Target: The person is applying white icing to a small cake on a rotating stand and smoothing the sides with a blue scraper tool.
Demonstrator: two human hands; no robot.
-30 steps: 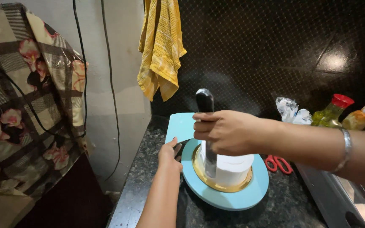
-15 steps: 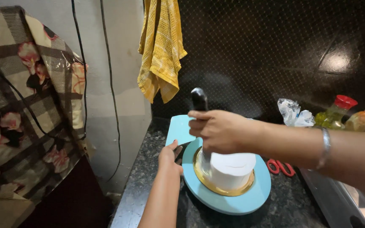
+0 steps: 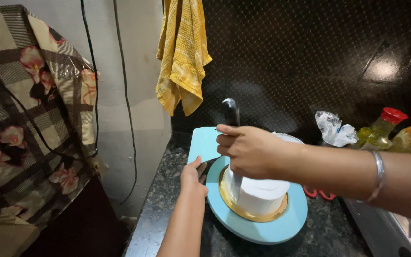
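Right hand (image 3: 250, 150) has its grip closed on a scraper (image 3: 231, 114), held upright against the side of one white cake (image 3: 261, 195) directly below. Left hand (image 3: 193, 177) rests fingers on the blue turntable (image 3: 262, 231) rim, gripping nothing. Two bottles (image 3: 381, 126) stand on the surface (image 3: 167, 209) behind.

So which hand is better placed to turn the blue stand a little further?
Probably the left hand: it rests at the rim of the blue turntable. The right hand grips a spatula held against the white cake.
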